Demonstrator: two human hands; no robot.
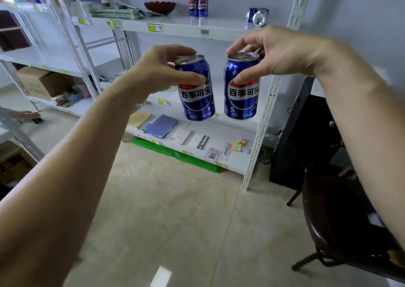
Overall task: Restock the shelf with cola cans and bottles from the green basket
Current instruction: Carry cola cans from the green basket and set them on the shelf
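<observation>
Before the white metal shelf [182,29], the left hand [157,70] grips one blue aluminium cola can [196,89] and the right hand [274,52] grips another blue cola can [242,87] (both upright, held near the rim).

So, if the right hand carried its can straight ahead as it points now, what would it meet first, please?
Probably nothing soon: the right hand and its can face open space above the middle shelf, then the back wall. Depth is unclear.
</observation>
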